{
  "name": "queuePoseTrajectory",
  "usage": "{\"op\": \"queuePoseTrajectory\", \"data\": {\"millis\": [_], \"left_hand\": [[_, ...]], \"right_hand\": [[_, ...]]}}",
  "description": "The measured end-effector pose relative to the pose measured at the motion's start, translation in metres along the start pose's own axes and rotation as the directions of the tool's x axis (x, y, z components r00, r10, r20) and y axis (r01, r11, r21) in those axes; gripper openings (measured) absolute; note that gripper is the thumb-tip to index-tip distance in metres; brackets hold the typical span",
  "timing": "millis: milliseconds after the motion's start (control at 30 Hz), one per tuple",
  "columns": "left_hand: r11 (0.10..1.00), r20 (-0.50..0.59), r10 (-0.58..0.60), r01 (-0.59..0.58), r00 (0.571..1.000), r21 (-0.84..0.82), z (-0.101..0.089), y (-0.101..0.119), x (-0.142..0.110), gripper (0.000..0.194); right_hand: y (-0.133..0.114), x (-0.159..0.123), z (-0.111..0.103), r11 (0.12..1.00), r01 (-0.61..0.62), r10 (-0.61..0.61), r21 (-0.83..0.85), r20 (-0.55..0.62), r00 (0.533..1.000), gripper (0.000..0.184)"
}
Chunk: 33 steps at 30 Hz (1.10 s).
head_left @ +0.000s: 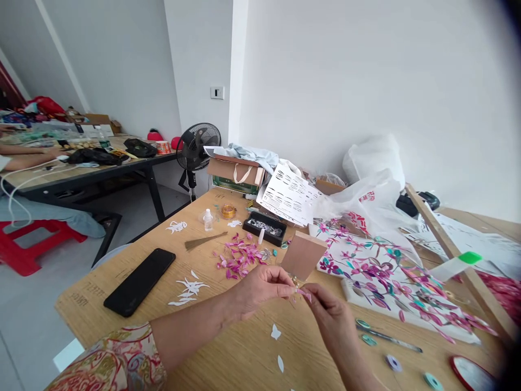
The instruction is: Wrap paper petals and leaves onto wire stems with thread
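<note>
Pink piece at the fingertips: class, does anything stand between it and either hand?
Nothing visible does: the pink piece sits right between the fingertips of the left hand and the right hand.

Smooth wooden table (220, 353); crinkled plastic bag (345, 204)

A small pink petal piece (303, 294) is held above the tabletop, pinched at one end by the fingertips of the left hand (261, 290) and at the other by those of the right hand (330, 315). It is narrow and thin, a soft pink, and lies nearly level, dipping slightly toward the right fingertips; its ends are partly covered, so its full outline cannot be told. Just above it, at the left fingertips, sits a cluster of tiny pale-gold, bead-like bits (296, 282). Whether these are joined to the petal piece is too small to tell.
</note>
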State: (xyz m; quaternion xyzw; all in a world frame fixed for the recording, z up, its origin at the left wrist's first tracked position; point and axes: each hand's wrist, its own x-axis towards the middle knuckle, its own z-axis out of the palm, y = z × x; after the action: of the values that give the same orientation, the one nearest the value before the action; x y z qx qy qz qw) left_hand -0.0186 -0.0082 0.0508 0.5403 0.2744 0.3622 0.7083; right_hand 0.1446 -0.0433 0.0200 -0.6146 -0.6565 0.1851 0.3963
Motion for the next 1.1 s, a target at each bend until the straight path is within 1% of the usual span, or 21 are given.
{"op": "queuePoseTrajectory", "data": {"millis": [67, 133, 200, 233, 267, 333, 367, 400, 433, 467, 533, 600, 633, 667, 733, 833, 900, 967, 1033, 1067, 1100], "left_hand": [[1.0, -0.075, 0.028, -0.028, 0.997, -0.002, -0.001, -0.002, 0.003, 0.014], [0.998, -0.137, 0.043, -0.034, 0.99, 0.062, -0.002, -0.006, 0.008, 0.013], [0.976, -0.18, 0.076, -0.037, 0.981, 0.214, -0.004, -0.012, 0.013, 0.01], [0.945, -0.184, 0.116, -0.052, 0.976, 0.323, -0.005, -0.014, 0.015, 0.008], [0.893, -0.163, 0.17, -0.082, 0.972, 0.442, -0.005, -0.016, 0.017, 0.006], [0.737, -0.043, 0.276, -0.184, 0.96, 0.65, -0.006, -0.018, 0.017, 0.008], [0.657, 0.045, 0.306, -0.245, 0.951, 0.712, -0.006, -0.017, 0.015, 0.01], [0.602, 0.136, 0.309, -0.305, 0.941, 0.738, -0.005, -0.016, 0.013, 0.01], [0.587, 0.211, 0.289, -0.347, 0.934, 0.731, -0.004, -0.014, 0.011, 0.01], [0.614, 0.26, 0.255, -0.364, 0.931, 0.701, -0.003, -0.012, 0.009, 0.01], [0.756, 0.267, 0.173, -0.301, 0.948, 0.581, -0.001, -0.008, 0.005, 0.008], [0.9, 0.188, 0.093, -0.164, 0.978, 0.405, 0.001, -0.005, 0.002, 0.009], [0.942, 0.133, 0.065, -0.105, 0.989, 0.318, 0.002, -0.005, 0.002, 0.012], [0.967, 0.075, 0.048, -0.066, 0.996, 0.247, 0.003, -0.005, 0.002, 0.014], [0.985, -0.028, 0.045, -0.039, 0.999, 0.171, 0.003, -0.006, 0.005, 0.015], [0.974, -0.109, 0.095, -0.07, 0.99, 0.213, 0.001, -0.011, 0.011, 0.011], [0.926, -0.111, 0.166, -0.117, 0.98, 0.36, -0.001, -0.015, 0.014, 0.007], [0.798, -0.052, 0.272, -0.195, 0.961, 0.57, -0.003, -0.017, 0.016, 0.006], [0.625, 0.076, 0.358, -0.299, 0.931, 0.721, -0.004, -0.018, 0.016, 0.01], [0.558, 0.149, 0.373, -0.35, 0.916, 0.753, -0.004, -0.018, 0.015, 0.011], [0.524, 0.21, 0.371, -0.39, 0.905, 0.757, -0.004, -0.018, 0.014, 0.011]], "right_hand": [[0.0, -0.011, 0.015, 1.0, 0.0, 0.0, -0.003, 0.005, 1.0, 0.035], [-0.005, -0.023, 0.024, 0.998, 0.031, -0.031, -0.046, 0.007, 0.999, 0.035], [-0.013, -0.033, 0.025, 0.99, 0.097, -0.095, -0.105, 0.021, 0.995, 0.033], [-0.018, -0.036, 0.023, 0.981, 0.138, -0.135, -0.138, 0.029, 0.99, 0.032], [-0.022, -0.037, 0.019, 0.968, 0.177, -0.174, -0.177, 0.032, 0.984, 0.031], [-0.031, -0.035, 0.005, 0.937, 0.233, -0.235, -0.26, 0.024, 0.972, 0.03], [-0.034, -0.032, -0.003, 0.923, 0.245, -0.251, -0.298, 0.018, 0.968, 0.03], [-0.036, -0.027, -0.011, 0.912, 0.247, -0.257, -0.326, 0.014, 0.966, 0.029], [-0.036, -0.021, -0.019, 0.909, 0.236, -0.249, -0.344, 0.007, 0.969, 0.029], [-0.035, -0.015, -0.026, 0.912, 0.216, -0.232, -0.348, -0.004, 0.973, 0.028], [-0.028, -0.003, -0.034, 0.94, 0.154, -0.17, -0.305, -0.027, 0.985, 0.026], [-0.018, 0.004, -0.031, 0.975, 0.088, -0.097, -0.202, -0.033, 0.995, 0.028], [-0.012, 0.004, -0.025, 0.988, 0.062, -0.066, -0.143, -0.025, 0.998, 0.029], [-0.007, 0.003, -0.018, 0.995, 0.04, -0.041, -0.091, -0.014, 0.999, 0.03], [-0.001, -0.004, 0.0, 0.999, 0.016, -0.016, -0.035, -0.004, 1.0, 0.032], [-0.005, -0.022, 0.02, 0.998, 0.041, -0.041, -0.056, -0.002, 0.999, 0.034], [-0.014, -0.032, 0.024, 0.99, 0.1, -0.099, -0.102, 0.018, 0.995, 0.033], [-0.026, -0.038, 0.019, 0.971, 0.171, -0.164, -0.169, 0.056, 0.985, 0.032], [-0.035, -0.037, 0.005, 0.942, 0.226, -0.213, -0.248, 0.078, 0.974, 0.031], [-0.038, -0.035, -0.004, 0.93, 0.237, -0.224, -0.283, 0.076, 0.972, 0.031], [-0.039, -0.031, -0.014, 0.922, 0.233, -0.225, -0.308, 0.063, 0.972, 0.031]]}}
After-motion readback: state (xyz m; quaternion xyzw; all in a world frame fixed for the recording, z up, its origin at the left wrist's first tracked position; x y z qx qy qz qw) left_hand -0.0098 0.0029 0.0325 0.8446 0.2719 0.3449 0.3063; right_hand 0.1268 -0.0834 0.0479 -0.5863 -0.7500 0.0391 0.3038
